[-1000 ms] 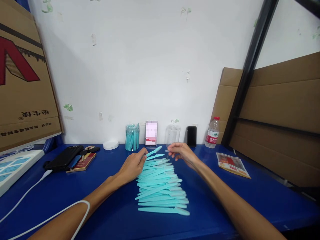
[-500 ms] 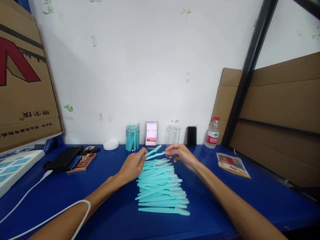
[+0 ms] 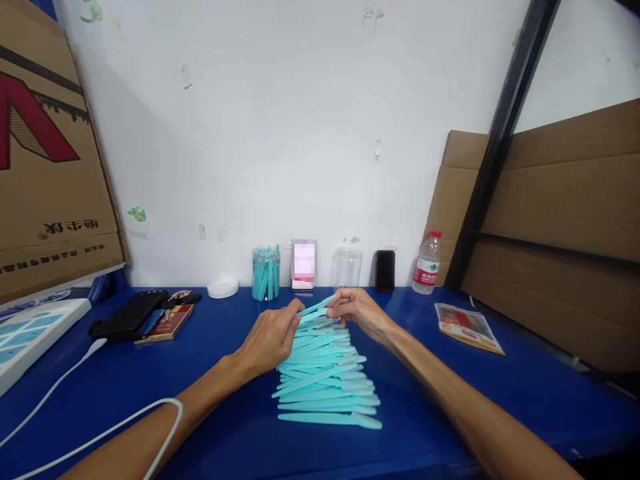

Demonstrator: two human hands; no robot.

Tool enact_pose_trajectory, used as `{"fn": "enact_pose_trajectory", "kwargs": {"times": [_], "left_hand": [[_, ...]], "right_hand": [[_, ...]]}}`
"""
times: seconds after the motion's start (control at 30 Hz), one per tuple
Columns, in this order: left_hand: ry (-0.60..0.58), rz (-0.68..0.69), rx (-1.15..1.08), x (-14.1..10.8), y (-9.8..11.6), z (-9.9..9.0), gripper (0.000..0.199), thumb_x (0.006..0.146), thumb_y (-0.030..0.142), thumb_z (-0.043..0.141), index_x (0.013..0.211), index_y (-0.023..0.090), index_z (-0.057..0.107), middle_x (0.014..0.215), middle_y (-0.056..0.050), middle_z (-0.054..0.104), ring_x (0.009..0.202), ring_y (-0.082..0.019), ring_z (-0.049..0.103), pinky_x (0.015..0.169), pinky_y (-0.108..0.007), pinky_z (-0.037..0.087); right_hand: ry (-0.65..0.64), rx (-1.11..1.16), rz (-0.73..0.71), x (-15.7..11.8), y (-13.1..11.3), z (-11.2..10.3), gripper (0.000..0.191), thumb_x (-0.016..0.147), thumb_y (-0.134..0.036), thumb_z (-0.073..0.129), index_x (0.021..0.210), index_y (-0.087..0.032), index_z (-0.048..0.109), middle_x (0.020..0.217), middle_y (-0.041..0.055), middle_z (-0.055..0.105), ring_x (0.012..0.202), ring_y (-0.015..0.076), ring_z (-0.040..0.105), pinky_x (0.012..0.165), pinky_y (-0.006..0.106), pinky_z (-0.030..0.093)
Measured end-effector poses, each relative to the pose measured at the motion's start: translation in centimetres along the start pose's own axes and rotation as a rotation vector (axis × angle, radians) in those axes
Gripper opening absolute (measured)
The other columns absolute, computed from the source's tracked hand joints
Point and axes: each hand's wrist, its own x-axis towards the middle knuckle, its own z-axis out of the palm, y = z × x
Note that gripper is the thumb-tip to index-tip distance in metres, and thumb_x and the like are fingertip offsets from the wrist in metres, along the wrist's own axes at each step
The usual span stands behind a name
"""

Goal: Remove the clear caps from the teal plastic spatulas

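Many turquoise sticks with pale translucent tips [image 3: 325, 387] lie in a stacked row on the blue table [image 3: 225, 427], tips to the right. At the row's far end my left hand [image 3: 273, 337] pinches the left ends of turquoise sticks. My right hand [image 3: 357, 310] has its fingers closed on the tip end of a turquoise stick [image 3: 319, 307] raised just above the row. How many sticks are between the hands is hard to tell. Behind my left hand a clear jar [image 3: 265, 273] holds more turquoise sticks upright.
Along the wall stand a white lid [image 3: 223, 288], a lit phone [image 3: 304, 265], a clear jar [image 3: 349, 268], a black phone [image 3: 385, 271] and a water bottle [image 3: 427, 265]. A packet [image 3: 470, 327] lies right; a black case [image 3: 131, 317] and power strip [image 3: 37, 337] lie left.
My left hand has moved slightly right, and the hands are closer together. The stick that pointed up from my left hand now reaches the fingers of my right hand.
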Motion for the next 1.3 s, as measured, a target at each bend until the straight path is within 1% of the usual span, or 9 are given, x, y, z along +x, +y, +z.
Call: {"fn": "enact_pose_trajectory", "kwargs": {"times": [0.1, 0.23, 0.43, 0.6, 0.73, 0.87, 1.07, 1.17, 1.3], "left_hand": [[0.036, -0.023, -0.014, 0.3, -0.1, 0.0, 0.019, 0.099, 0.027, 0.029, 0.098, 0.023, 0.047, 0.072, 0.001, 0.056, 0.065, -0.019, 0.057, 0.062, -0.028, 0.036], [0.161, -0.106, -0.003, 0.9, -1.0, 0.0, 0.015, 0.096, 0.025, 0.037, 0.092, 0.022, 0.051, 0.088, -0.003, 0.059, 0.079, -0.020, 0.057, 0.069, -0.030, 0.040], [0.149, -0.120, -0.033, 0.8, -1.8, 0.3, 0.017, 0.092, 0.022, 0.044, 0.089, 0.021, 0.060, 0.094, -0.006, 0.060, 0.092, -0.023, 0.057, 0.079, -0.034, 0.044], [0.073, -0.061, -0.055, 0.6, -1.2, 0.6, 0.023, 0.092, 0.024, 0.046, 0.101, 0.022, 0.067, 0.094, -0.005, 0.065, 0.095, -0.022, 0.059, 0.087, -0.037, 0.045], [0.029, -0.064, -0.075, 0.4, -1.1, 1.1, 0.037, 0.096, 0.033, 0.041, 0.128, 0.022, 0.056, 0.116, -0.009, 0.063, 0.112, -0.024, 0.056, 0.101, -0.043, 0.040], [-0.108, -0.072, -0.076, 0.2, -1.9, 1.4, 0.048, 0.097, 0.045, 0.038, 0.139, 0.023, 0.046, 0.137, -0.011, 0.053, 0.127, -0.026, 0.046, 0.106, -0.046, 0.038], [-0.256, -0.031, -0.091, 0.0, -3.2, 0.4, 0.057, 0.094, 0.055, 0.039, 0.143, 0.026, 0.041, 0.146, -0.011, 0.046, 0.136, -0.029, 0.038, 0.111, -0.051, 0.032], [-0.321, -0.028, -0.088, 0.0, -3.6, 0.1, 0.061, 0.091, 0.058, 0.043, 0.143, 0.025, 0.042, 0.149, -0.011, 0.043, 0.137, -0.032, 0.036, 0.111, -0.052, 0.030], [-0.319, -0.077, -0.090, 0.2, -3.9, 0.9, 0.060, 0.092, 0.056, 0.040, 0.139, 0.020, 0.048, 0.144, -0.011, 0.049, 0.134, -0.028, 0.041, 0.111, -0.043, 0.032]], "right_hand": [[-0.036, -0.054, 0.010, -0.2, -0.4, -0.4, 0.016, 0.059, -0.020, 0.076, 0.071, -0.016, 0.066, 0.064, -0.0007, 0.066, 0.055, 0.0113, 0.056, 0.046, 0.022, 0.042], [-0.081, -0.247, 0.061, -0.4, -0.7, -1.1, 0.010, 0.062, -0.019, 0.071, 0.066, -0.017, 0.062, 0.063, 0.0003, 0.068, 0.054, 0.0111, 0.054, 0.041, 0.019, 0.033], [-0.130, -0.328, 0.086, -0.5, -1.2, -1.5, 0.009, 0.060, -0.022, 0.072, 0.066, -0.017, 0.068, 0.064, -0.0001, 0.068, 0.053, 0.0106, 0.053, 0.039, 0.018, 0.032], [0.133, -0.352, 0.037, 0.0, -1.2, -3.4, 0.008, 0.065, -0.024, 0.069, 0.069, -0.017, 0.069, 0.066, 0.0007, 0.065, 0.050, 0.0097, 0.051, 0.039, 0.019, 0.035], [0.318, -0.346, 0.048, 0.9, 0.1, -5.8, 0.010, 0.067, -0.025, 0.068, 0.070, -0.016, 0.066, 0.070, 0.0030, 0.065, 0.054, 0.0115, 0.054, 0.039, 0.019, 0.039], [0.442, -0.311, 0.067, 1.6, 1.2, -6.7, 0.020, 0.073, -0.036, 0.069, 0.075, -0.017, 0.063, 0.073, 0.0047, 0.064, 0.062, 0.0146, 0.059, 0.047, 0.023, 0.049], [0.539, -0.256, 0.091, 0.2, 2.3, -4.3, 0.032, 0.083, -0.044, 0.063, 0.096, -0.015, 0.065, 0.088, 0.0087, 0.069, 0.084, 0.0197, 0.066, 0.073, 0.031, 0.053], [0.542, -0.229, 0.091, -2.8, 2.3, -2.2, 0.042, 0.086, -0.048, 0.059, 0.112, -0.017, 0.063, 0.107, 0.0104, 0.069, 0.103, 0.0212, 0.064, 0.089, 0.032, 0.050], [0.507, -0.147, 0.116, -8.4, 1.7, 1.1, 0.059, 0.086, -0.056, 0.055, 0.130, -0.018, 0.054, 0.134, 0.0122, 0.057, 0.125, 0.0232, 0.052, 0.102, 0.034, 0.042]]}}
